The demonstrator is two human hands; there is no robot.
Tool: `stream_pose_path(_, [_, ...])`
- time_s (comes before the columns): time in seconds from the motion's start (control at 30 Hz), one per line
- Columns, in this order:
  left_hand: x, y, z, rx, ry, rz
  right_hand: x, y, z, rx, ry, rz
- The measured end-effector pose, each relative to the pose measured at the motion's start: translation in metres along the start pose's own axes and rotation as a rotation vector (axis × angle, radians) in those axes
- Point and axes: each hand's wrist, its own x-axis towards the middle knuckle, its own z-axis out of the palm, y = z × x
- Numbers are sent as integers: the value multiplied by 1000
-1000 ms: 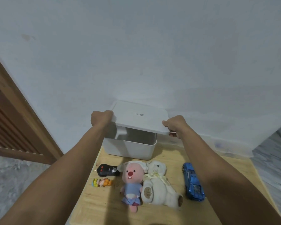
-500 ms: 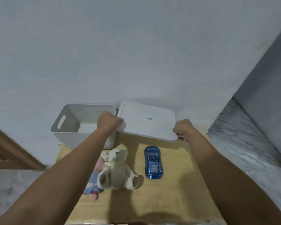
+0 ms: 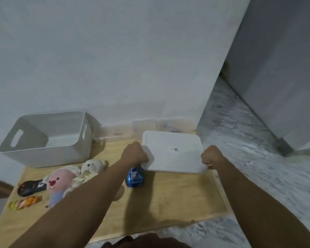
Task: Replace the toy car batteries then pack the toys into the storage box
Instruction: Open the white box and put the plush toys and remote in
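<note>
A white lid (image 3: pixel 174 153) is held over the right part of the wooden table (image 3: pixel 177 197). My left hand (image 3: pixel 135 153) grips its left edge and my right hand (image 3: pixel 211 155) grips its right edge. The open white storage box (image 3: pixel 47 138) stands at the back left with nothing visible inside. A blue toy car (image 3: pixel 135 178) sits just below the lid's left corner, partly under my left hand. A black remote control (image 3: pixel 31 187) lies at the left edge.
A pink plush (image 3: pixel 58 185), a cream plush bear (image 3: pixel 91 168) and a small orange-yellow figure (image 3: pixel 24 203) lie left of my left arm. Clear plastic containers (image 3: pixel 150 127) stand against the wall. Marble floor (image 3: pixel 258 158) lies to the right.
Both hands have carried the lid off the box and to the right, lowering it toward the table's right side. The box now stands open.
</note>
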Motion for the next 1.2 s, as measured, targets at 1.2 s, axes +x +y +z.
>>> stream_pose_path(1.2, [-9, -29, -24, -161, -304, 15, -38, -73, 50, -330, -119, -288])
